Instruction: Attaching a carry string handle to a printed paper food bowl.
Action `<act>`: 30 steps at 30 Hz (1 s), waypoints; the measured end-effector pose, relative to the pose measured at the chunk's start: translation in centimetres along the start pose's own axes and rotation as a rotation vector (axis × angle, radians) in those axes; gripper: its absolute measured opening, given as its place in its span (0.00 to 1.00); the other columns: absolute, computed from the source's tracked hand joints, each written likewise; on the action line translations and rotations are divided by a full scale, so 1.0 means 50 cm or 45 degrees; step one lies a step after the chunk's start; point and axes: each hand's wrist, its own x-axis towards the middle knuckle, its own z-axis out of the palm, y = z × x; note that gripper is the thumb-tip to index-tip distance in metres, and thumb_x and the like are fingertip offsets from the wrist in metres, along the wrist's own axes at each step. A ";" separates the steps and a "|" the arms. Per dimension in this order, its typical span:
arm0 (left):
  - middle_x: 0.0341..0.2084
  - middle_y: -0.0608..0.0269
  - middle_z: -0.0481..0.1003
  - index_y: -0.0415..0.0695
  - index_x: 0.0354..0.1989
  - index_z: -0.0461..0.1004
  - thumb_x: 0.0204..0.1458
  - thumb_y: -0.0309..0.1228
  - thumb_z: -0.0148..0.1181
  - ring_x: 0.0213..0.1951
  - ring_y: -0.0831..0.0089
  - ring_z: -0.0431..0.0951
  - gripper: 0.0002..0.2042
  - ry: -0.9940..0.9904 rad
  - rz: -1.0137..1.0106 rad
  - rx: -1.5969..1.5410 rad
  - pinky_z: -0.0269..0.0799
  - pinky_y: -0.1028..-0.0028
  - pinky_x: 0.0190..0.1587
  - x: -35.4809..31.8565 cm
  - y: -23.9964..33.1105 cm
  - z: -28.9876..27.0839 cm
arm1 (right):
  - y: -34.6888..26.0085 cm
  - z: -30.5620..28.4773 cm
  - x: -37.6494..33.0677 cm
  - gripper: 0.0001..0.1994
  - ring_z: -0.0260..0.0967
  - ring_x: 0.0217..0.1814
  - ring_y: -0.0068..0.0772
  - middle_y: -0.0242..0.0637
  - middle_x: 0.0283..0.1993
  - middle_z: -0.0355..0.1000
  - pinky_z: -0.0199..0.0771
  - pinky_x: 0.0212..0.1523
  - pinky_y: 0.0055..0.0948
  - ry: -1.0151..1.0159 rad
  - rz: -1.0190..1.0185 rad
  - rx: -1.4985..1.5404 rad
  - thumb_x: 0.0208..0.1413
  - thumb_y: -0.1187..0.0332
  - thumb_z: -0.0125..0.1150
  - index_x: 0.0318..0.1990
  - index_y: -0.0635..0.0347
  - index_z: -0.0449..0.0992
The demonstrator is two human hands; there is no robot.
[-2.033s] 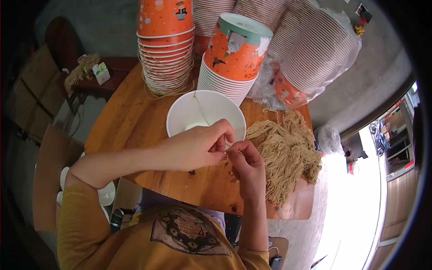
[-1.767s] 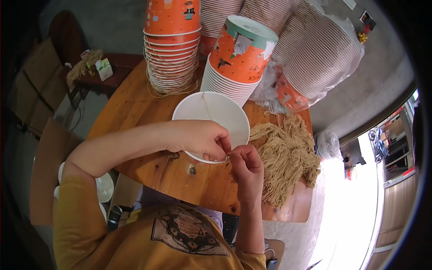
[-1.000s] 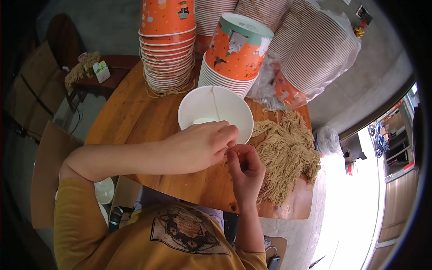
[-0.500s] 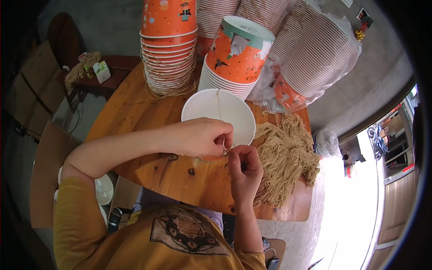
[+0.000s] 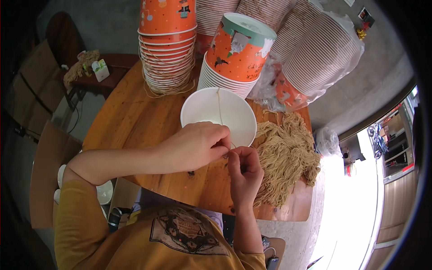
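A paper bucket (image 5: 238, 118) stands mouth up on the wooden table before me, its white inside showing. A beige string (image 5: 220, 108) runs from its far rim across the opening toward my fingers at the near rim. My left hand (image 5: 198, 146) reaches over the near side of the bucket, thumb and fingers pinched on the string. Close by, my right hand (image 5: 245, 173) pinches at the same spot with thumb and forefinger, the other fingers curled. The string's end and any knot are hidden between the fingertips. My left hand covers the bucket's near wall.
A heap of beige strings (image 5: 288, 157) lies right of the bucket. Behind it stands an upside-down stack of orange buckets (image 5: 238, 51). At the left is a tall stack with strings hanging round it (image 5: 167, 56). Plastic-wrapped stacks (image 5: 317, 54) lean at the back right.
My left hand and forearm have come down and nearer to me, now turned over the near rim. My right hand has stayed almost in place, still pinching.
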 end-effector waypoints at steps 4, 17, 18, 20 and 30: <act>0.28 0.55 0.73 0.38 0.30 0.66 0.50 0.28 0.57 0.32 0.57 0.75 0.07 -0.042 -0.089 -0.130 0.70 0.62 0.35 0.003 0.006 0.000 | 0.003 -0.003 -0.002 0.04 0.57 0.22 0.08 0.22 0.21 0.68 0.59 0.24 0.13 -0.008 -0.011 -0.027 0.56 0.72 0.61 0.35 0.62 0.73; 0.29 0.60 0.74 0.41 0.43 0.59 0.51 0.21 0.57 0.36 0.71 0.76 0.15 -0.005 -0.136 -0.340 0.72 0.71 0.40 0.003 0.008 0.009 | 0.003 0.000 -0.001 0.05 0.61 0.17 0.18 0.28 0.18 0.66 0.64 0.21 0.20 0.131 -0.375 -0.506 0.53 0.71 0.63 0.34 0.58 0.72; 0.29 0.61 0.74 0.41 0.44 0.58 0.52 0.21 0.57 0.36 0.72 0.75 0.15 -0.001 -0.139 -0.383 0.71 0.71 0.41 0.003 0.008 0.009 | 0.002 0.000 -0.001 0.05 0.61 0.17 0.18 0.28 0.18 0.66 0.64 0.21 0.20 0.134 -0.373 -0.506 0.53 0.71 0.63 0.34 0.58 0.72; 0.28 0.61 0.74 0.41 0.45 0.58 0.52 0.20 0.56 0.37 0.73 0.75 0.15 -0.001 -0.145 -0.425 0.71 0.71 0.42 0.003 0.003 0.007 | 0.000 -0.001 0.000 0.05 0.61 0.17 0.18 0.28 0.19 0.66 0.64 0.21 0.20 0.093 -0.267 -0.460 0.53 0.71 0.63 0.34 0.58 0.72; 0.32 0.62 0.73 0.42 0.46 0.58 0.55 0.19 0.54 0.37 0.78 0.72 0.14 -0.111 -0.182 -0.626 0.68 0.74 0.45 0.015 -0.005 -0.005 | -0.003 -0.017 0.004 0.09 0.64 0.19 0.24 0.30 0.24 0.65 0.65 0.21 0.25 0.089 -0.520 -0.526 0.49 0.76 0.65 0.37 0.56 0.73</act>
